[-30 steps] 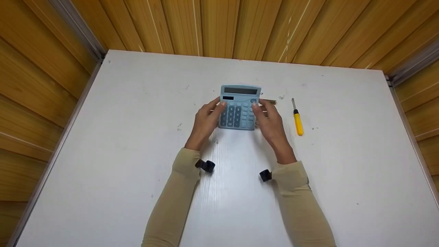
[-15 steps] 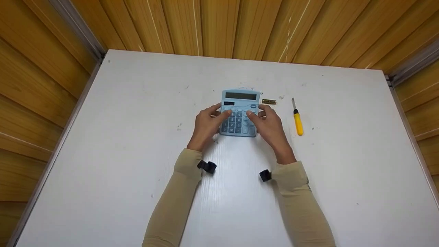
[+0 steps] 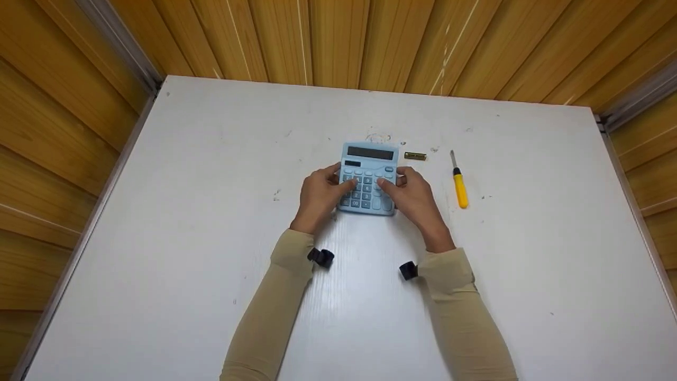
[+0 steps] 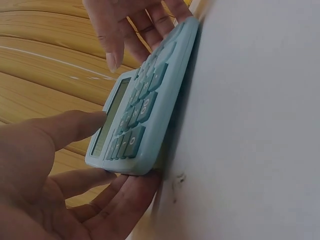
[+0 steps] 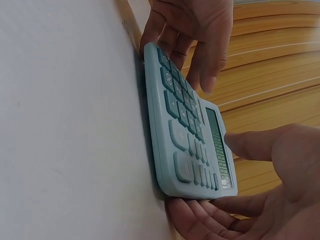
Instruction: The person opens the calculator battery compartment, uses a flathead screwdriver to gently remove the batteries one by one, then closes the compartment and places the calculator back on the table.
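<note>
A light blue calculator [image 3: 369,180] lies face up, low over the white table, between both hands. My left hand [image 3: 321,196] holds its left edge, fingers along the side and thumb over the keys. My right hand [image 3: 415,193] holds the opposite edge in the same way, its thumb above the right-hand keys. In the right wrist view faint digits show on the calculator's display [image 5: 220,150]. The left wrist view shows fingertips [image 4: 140,192] tucked at the lower side edge; the calculator's underside is hidden.
A small gold-and-dark battery [image 3: 415,156] lies just beyond my right hand. Farther right is a screwdriver [image 3: 459,188] with a yellow handle. Wood-patterned panels [image 3: 338,42] border the white table [image 3: 185,211] at the back and sides.
The calculator has come toward me and down, now lying flatter. Both thumbs have shifted inward over the keys. The battery, partly covered earlier, is now fully in view.
</note>
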`<action>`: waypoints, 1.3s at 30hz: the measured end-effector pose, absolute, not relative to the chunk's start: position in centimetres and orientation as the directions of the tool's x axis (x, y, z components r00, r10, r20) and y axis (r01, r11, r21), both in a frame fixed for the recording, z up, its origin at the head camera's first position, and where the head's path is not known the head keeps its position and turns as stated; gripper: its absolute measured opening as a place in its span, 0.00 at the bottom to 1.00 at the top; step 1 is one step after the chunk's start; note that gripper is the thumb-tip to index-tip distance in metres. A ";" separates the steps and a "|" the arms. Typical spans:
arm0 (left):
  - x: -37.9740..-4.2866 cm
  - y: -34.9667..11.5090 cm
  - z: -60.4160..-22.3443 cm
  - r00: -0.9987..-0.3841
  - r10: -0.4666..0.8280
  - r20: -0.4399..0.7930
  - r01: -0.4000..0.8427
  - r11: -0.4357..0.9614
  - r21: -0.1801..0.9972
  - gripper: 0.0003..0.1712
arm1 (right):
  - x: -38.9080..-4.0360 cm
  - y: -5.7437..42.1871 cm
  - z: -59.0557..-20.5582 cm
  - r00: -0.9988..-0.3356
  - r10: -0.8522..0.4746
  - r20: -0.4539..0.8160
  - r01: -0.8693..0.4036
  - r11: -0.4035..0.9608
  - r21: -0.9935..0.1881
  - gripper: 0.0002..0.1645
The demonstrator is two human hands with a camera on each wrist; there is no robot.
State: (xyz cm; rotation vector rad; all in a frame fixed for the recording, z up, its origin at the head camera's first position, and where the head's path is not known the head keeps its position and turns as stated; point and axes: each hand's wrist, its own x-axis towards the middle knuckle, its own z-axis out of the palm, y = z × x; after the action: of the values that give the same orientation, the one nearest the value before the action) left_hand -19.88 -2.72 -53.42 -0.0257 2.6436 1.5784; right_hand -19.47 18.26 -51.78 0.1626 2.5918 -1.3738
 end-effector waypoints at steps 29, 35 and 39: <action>-19.3 -2.4 -52.9 -0.998 0.019 -0.058 -0.034 0.613 0.789 0.20 | -19.2 18.1 -51.1 -0.960 -0.054 -0.276 0.170 0.673 -0.720 0.39; -19.3 -2.5 -52.6 -0.997 0.045 -0.060 -0.018 0.635 0.772 0.22 | -19.0 18.1 -51.1 -0.960 -0.069 -0.273 0.157 0.674 -0.722 0.39; -19.4 -2.9 -52.6 -0.996 0.053 -0.074 -0.020 0.662 0.749 0.29 | -19.0 18.1 -51.2 -0.966 -0.075 -0.247 0.129 0.689 -0.713 0.42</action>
State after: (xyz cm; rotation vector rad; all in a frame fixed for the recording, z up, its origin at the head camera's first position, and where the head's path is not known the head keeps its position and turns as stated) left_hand -19.35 -2.94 -52.58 0.0270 2.7824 1.2551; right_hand -19.01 18.09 -51.19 0.0436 2.6446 -1.1452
